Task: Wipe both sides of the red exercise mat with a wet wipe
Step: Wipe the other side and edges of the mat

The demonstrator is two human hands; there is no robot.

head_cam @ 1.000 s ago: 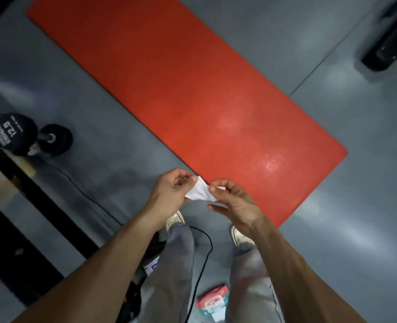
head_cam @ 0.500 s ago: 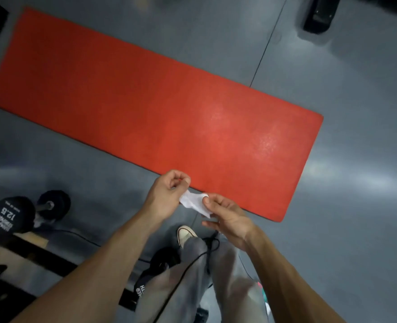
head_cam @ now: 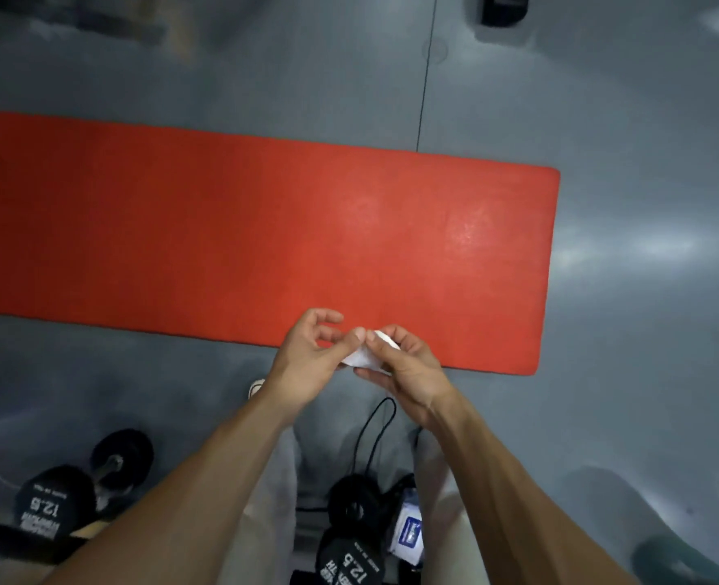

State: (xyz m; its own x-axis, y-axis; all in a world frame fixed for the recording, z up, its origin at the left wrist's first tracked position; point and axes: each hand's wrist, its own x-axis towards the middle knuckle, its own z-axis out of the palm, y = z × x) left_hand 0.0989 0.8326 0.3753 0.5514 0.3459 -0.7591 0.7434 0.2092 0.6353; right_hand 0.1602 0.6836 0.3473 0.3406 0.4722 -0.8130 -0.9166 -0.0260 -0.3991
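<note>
The red exercise mat [head_cam: 243,238] lies flat on the grey floor, stretching from the left edge to the right of centre. Over its near edge my two hands hold a small folded white wet wipe [head_cam: 366,352] between them. My left hand [head_cam: 313,356] pinches the wipe's left end with thumb and fingers. The wipe's right part is gripped by my right hand [head_cam: 408,369], whose fingers hide much of it.
A black 12.5 dumbbell [head_cam: 70,487] lies at lower left and another [head_cam: 349,538] by my feet, beside a white and blue pack [head_cam: 408,529] and a black cable [head_cam: 374,432]. A dark object [head_cam: 503,8] stands at the top. Grey floor [head_cam: 644,289] surrounds the mat.
The view has swung so the mat now lies level across the frame. My hands have drawn closer together on the wipe, which looks more bunched.
</note>
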